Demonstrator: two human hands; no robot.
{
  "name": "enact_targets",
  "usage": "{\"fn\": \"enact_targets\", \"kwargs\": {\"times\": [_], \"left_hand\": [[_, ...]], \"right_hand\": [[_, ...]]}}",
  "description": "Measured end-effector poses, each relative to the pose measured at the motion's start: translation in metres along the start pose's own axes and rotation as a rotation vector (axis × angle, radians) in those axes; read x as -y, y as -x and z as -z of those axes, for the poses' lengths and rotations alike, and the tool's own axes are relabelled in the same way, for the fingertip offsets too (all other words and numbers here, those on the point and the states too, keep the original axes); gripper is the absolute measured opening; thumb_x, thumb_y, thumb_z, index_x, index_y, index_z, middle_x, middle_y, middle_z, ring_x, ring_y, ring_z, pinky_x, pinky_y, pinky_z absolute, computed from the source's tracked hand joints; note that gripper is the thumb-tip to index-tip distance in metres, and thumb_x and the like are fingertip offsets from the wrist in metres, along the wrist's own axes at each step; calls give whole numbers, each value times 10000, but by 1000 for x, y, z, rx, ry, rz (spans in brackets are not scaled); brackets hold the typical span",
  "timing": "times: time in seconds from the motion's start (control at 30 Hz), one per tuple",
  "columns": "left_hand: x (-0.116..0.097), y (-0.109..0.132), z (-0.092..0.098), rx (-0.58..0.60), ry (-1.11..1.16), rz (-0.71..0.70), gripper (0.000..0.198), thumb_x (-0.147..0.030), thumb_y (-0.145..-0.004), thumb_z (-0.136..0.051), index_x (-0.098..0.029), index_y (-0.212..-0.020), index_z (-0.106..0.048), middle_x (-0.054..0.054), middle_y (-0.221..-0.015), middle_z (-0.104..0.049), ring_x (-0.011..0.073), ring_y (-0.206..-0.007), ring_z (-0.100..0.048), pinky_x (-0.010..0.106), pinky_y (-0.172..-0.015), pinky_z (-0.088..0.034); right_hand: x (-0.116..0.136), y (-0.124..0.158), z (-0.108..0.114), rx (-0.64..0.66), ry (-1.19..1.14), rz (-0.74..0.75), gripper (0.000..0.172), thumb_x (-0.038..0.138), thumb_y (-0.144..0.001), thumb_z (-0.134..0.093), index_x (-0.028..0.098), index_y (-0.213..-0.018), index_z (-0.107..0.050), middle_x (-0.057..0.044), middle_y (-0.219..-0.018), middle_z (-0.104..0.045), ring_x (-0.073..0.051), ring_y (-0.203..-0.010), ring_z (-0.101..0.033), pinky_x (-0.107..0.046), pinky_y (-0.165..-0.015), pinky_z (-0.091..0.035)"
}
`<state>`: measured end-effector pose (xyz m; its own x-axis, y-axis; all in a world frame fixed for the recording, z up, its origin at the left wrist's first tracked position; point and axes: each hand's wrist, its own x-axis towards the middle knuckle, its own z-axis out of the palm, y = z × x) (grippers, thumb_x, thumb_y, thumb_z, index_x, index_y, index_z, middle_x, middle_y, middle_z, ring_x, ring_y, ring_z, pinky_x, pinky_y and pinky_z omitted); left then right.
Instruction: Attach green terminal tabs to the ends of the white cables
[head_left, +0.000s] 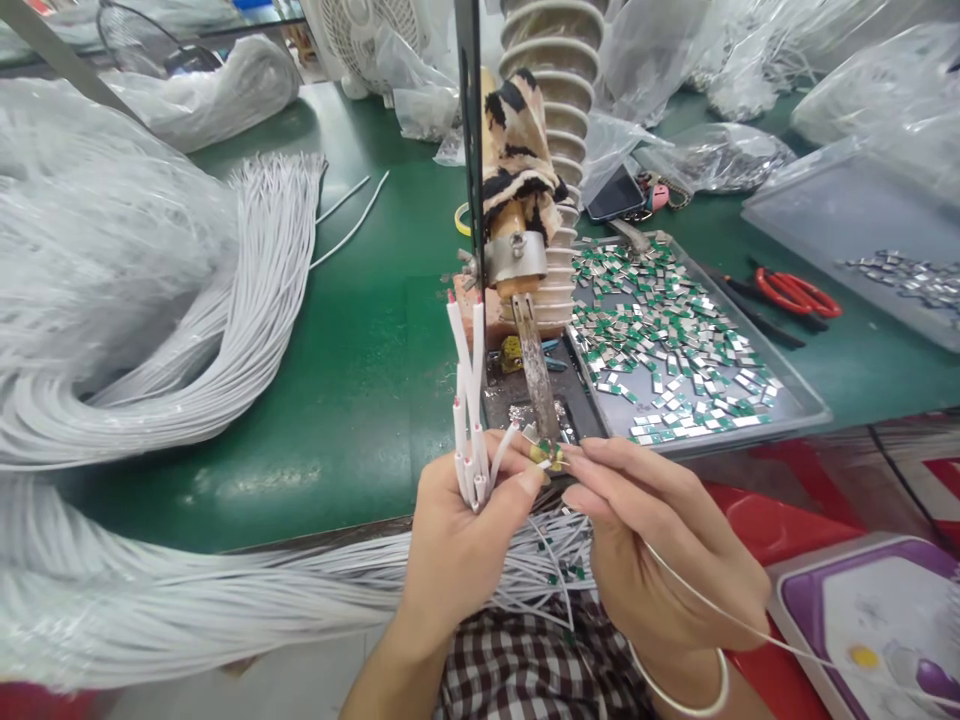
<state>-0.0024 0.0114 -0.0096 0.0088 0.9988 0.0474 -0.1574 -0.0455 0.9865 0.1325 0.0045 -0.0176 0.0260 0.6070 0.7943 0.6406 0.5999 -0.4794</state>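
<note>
Soldering-iron tip (536,375) slants down from a clamped handle, its end just above my fingertips. My left hand (461,540) is closed round several short white cables (471,400) whose pinkish ends point up. Between its thumb and forefinger is a small white cable end by the tip; its exact shape is partly hidden. My right hand (667,530) pinches a thin solder wire (712,603), which trails off to the lower right. The fingertips of both hands nearly meet below the iron, where a bit of green and yellow shows.
A clear tray (750,425) of small green-and-metal circuit boards stands to the right, with red-handled pliers (795,290) beyond it. Thick white cable bundles (277,280) lie at left, and more cables (300,590) cross below the table edge. Behind the iron rises a ribbed duct (562,110).
</note>
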Motion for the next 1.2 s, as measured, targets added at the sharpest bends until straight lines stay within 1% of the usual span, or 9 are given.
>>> {"fn": "enact_targets", "kwargs": {"times": [0.17, 0.3, 0.53, 0.7, 0.73, 0.9, 1.03, 1.13, 1.2], "left_hand": [[2, 3, 3, 15, -29, 48, 210, -76, -817, -591, -189, -642, -612, -44, -722, -614, 93, -686, -541, 186, -642, -430], [2, 6, 3, 26, -78, 46, 217, -53, -813, -583, -190, -647, -610, -41, -710, -618, 102, -701, -558, 195, -656, -435], [6, 16, 5, 149, -202, 4, 187, -113, -885, -587, -184, -732, -667, 11, -812, -692, 136, -728, -612, 241, -696, -470], [18, 30, 19, 11, -87, 18, 250, -266, -988, -493, -204, -919, -725, 56, -885, -724, 139, -680, -629, 229, -576, -460], [19, 31, 20, 33, -103, -2, 247, -283, -987, -498, -207, -925, -724, 54, -871, -718, 143, -702, -628, 229, -585, -452], [14, 36, 9, 399, -278, 42, 305, -374, -988, -473, -191, -888, -695, 52, -838, -641, 178, -785, -574, 283, -729, -431], [10, 39, 2, 254, -254, -19, 291, -450, -948, -524, -198, -908, -665, 35, -796, -590, 166, -710, -529, 274, -654, -397], [8, 39, 1, 181, -281, -89, 204, -347, -926, -604, -198, -789, -635, -1, -697, -526, 140, -629, -477, 260, -589, -355], [7, 39, 0, 182, -288, -99, 212, -267, -950, -562, -199, -753, -600, -6, -689, -514, 135, -632, -468, 256, -587, -347]], "right_hand": [[-6, 7, 7, 84, -150, -32, 294, -9, -822, -656, 155, -1063, -694, -42, -1013, -737, -145, -916, -705, -246, -825, -602], [-7, 10, 5, 74, -165, -156, 355, -24, -855, -570, 166, -1142, -657, -20, -944, -736, -123, -853, -691, -238, -783, -587], [-3, 7, 3, 96, -408, -380, 291, -21, -824, -636, 216, -988, -684, 16, -899, -710, -112, -837, -650, -237, -758, -547], [-4, 4, 20, 165, -514, -441, 230, -25, -815, -607, 189, -891, -646, 5, -803, -632, -128, -794, -604, -269, -706, -506], [-4, 3, 24, 218, -501, -421, 214, -14, -812, -612, 185, -888, -638, 1, -802, -619, -132, -795, -591, -282, -713, -499], [1, -5, 36, 420, -433, -242, 180, 50, -836, -653, 177, -963, -642, -15, -871, -655, -139, -839, -566, -293, -729, -505], [5, -4, 39, 392, -282, -196, 151, 31, -836, -665, 167, -899, -654, -7, -828, -684, -128, -807, -573, -286, -729, -507], [5, -3, 39, 341, -278, -262, 121, 70, -830, -702, 180, -865, -664, 5, -788, -696, -125, -769, -598, -270, -698, -523], [3, -3, 41, 390, -397, -303, 130, 72, -845, -685, 189, -903, -685, 6, -802, -705, -116, -751, -618, -245, -670, -537]]}}
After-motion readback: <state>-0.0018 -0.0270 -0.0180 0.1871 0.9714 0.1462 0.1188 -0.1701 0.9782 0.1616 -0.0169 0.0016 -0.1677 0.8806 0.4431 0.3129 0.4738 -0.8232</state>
